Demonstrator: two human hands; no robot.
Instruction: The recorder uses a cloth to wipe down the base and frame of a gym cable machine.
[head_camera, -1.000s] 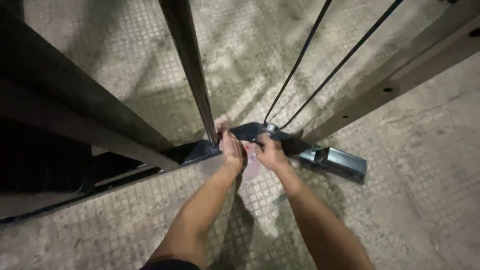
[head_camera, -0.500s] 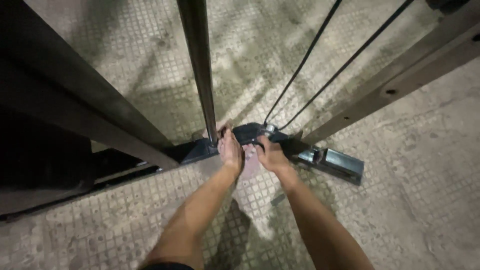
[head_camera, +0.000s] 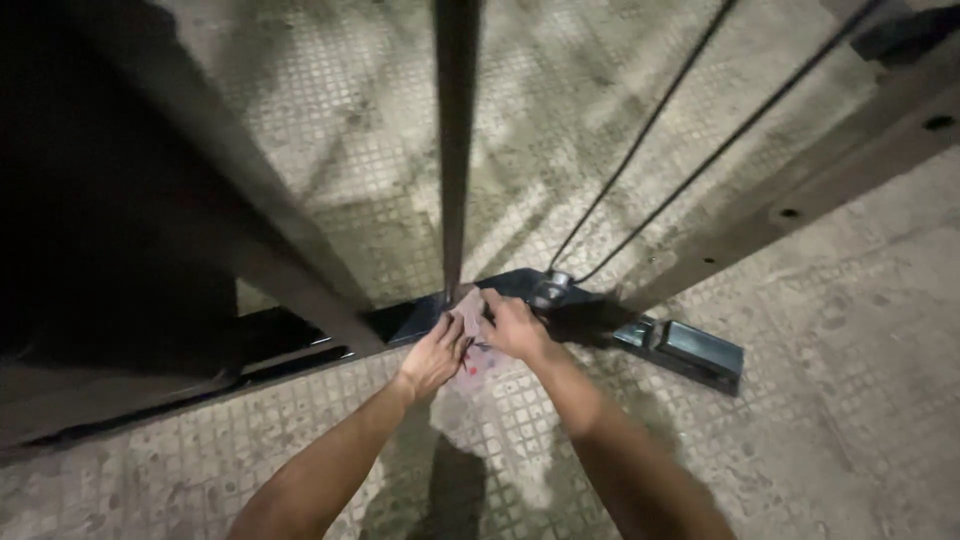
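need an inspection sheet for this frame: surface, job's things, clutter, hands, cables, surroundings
Surface: tiled floor, worn and stained.
Job's things: pale cloth with pink marks, pressed at the foot of the upright bar on the dark base plate.
Clutter: nothing seen.
Hands: left hand and right hand both on the cloth, fingers curled.
Cables: two thin cables run down to a fitting on the plate.
Surroundings: slanted frame beams left and right; dark bracket on the floor.
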